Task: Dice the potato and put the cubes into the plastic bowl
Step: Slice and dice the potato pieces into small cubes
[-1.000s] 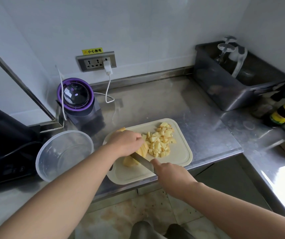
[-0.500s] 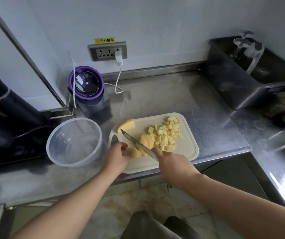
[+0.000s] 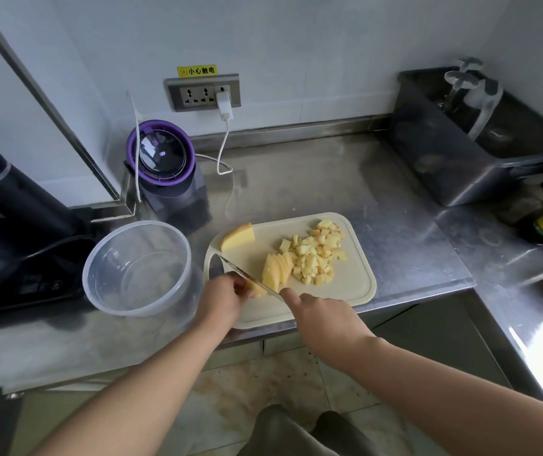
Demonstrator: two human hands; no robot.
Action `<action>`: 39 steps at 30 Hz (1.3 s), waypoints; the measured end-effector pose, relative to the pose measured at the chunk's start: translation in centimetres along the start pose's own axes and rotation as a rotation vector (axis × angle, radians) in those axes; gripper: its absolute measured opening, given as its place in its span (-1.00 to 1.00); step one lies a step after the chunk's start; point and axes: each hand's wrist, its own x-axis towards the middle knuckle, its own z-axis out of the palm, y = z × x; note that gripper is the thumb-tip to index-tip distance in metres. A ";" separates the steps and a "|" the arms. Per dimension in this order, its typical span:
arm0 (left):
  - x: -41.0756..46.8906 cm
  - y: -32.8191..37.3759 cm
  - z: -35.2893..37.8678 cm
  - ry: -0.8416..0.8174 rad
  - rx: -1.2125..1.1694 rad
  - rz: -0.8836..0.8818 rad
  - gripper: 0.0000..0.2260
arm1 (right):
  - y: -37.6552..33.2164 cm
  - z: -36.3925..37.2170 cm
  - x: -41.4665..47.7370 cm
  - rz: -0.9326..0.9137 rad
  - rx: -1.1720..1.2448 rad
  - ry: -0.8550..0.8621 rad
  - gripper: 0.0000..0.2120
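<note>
Light: soft, cool, even; moderately bright. Glare: blown-out white patch on steel counter (image 3: pixel 329 185) at right edge; dull sheen elsewhere. Shadows: faint, soft-edged, beside bowl (image 3: pixel 115 245) and board (image 3: pixel 352 287). Distortion: wide-angle bowing of lines near borders. Focus: mild overall softness; tap (image 3: pixel 460 80) smeared at top right.

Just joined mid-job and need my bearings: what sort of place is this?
Most likely a kitchen, perhaps a commercial one: a stainless steel counter carries a cutting board with potato cubes, a steel basin with a tap sits at the far right, and a purple-lidded appliance stands by a wall socket.
</note>
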 end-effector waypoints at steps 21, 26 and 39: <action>0.0 0.1 -0.2 0.037 0.126 0.079 -0.85 | -0.2 1.9 0.7 0.041 0.083 -0.116 -0.48; 0.0 -0.1 -0.6 -0.040 0.071 0.102 -0.85 | 0.3 1.6 0.5 0.066 0.114 -0.124 -0.51; 0.0 2.4 -6.2 0.227 -0.031 0.156 -0.84 | 1.1 1.4 -0.1 0.067 0.136 -0.081 -0.50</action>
